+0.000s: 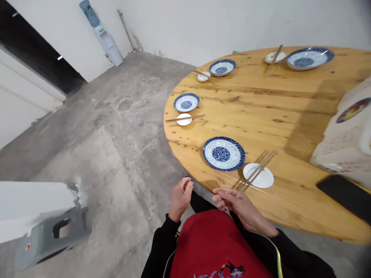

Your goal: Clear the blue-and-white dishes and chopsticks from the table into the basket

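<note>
My left hand [180, 197] hangs in front of my body just off the table edge, its fingers curled in towards the thumb with nothing visible in them. Nearby, my right hand [240, 208] is at the near rim of the table, fingers stretched out and holding nothing. The closest blue-patterned plate [222, 153] lies flat on the wooden table [246, 127] ahead of both hands. To its right, a pair of chopsticks [259, 170] rests across a small white dish [265, 178], with the near ends close to my right hand.
More place settings follow the table's curve, including a patterned plate [186, 102], another plate [222, 68] and a far plate [310, 58]. A white plastic basket [344, 131] and a black phone-like slab [344, 197] stand at right. A grey stool [52, 239] and water dispenser [108, 44] are on the left.
</note>
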Motion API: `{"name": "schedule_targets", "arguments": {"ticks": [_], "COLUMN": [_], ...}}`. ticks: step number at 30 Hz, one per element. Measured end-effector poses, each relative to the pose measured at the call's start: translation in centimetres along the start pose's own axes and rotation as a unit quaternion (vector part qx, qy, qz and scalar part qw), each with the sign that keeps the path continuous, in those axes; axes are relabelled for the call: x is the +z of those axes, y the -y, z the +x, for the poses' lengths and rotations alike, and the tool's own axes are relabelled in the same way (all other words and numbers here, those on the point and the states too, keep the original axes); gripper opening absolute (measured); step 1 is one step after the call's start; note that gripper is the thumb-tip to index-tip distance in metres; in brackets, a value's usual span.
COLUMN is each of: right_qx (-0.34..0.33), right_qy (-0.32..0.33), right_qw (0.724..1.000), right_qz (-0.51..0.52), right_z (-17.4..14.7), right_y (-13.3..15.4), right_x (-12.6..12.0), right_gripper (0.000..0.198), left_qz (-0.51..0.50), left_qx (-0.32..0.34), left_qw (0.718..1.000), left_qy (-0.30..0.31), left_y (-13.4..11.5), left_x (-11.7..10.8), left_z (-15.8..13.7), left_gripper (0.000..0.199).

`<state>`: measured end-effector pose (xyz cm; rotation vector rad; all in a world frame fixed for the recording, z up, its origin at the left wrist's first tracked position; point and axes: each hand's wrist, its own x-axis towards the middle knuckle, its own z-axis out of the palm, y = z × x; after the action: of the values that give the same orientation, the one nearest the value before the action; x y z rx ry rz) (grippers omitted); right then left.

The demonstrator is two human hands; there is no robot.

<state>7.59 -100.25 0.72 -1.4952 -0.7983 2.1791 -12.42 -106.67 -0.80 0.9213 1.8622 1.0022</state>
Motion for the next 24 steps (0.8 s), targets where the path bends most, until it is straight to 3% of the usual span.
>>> {"name": "schedule_targets", "arguments": {"ticks": [6,11,18,24], "right_qx": [0.002,-0.028,-0.058,-0.097], "right_qy": [-0.012,-0.033,-0.124,-0.223], "right_qw": [0.995,0.990,0.981,0.951], "right_qz": [0.096,0.137,0.139,0.189], "right_z": [5.4,9.2,12.0,15.5], "right_y": [3.1,6.4,8.4,9.5], "right_x": [5.6,8.0,9.7,14.1], "right_gripper": [0.048,0.053,0.051,0.042], "left_qz": [0.037,0.032,0.000,0.005], "left_qx": [0.037,0.028,-0.021,0.035], "left_qw": [0.997,0.997,0.998,0.993], "left_qy": [0.059,0.064,0.060,0.112], "left_y": [-2.5,-3.2,-3.0,-4.9], "left_x": [-4.1,-7.7,-11.8,-15.3], "left_z": [9.0,14.8,22.9,32.7], "left_gripper": [0.025,0.028,0.037,0.044]}}
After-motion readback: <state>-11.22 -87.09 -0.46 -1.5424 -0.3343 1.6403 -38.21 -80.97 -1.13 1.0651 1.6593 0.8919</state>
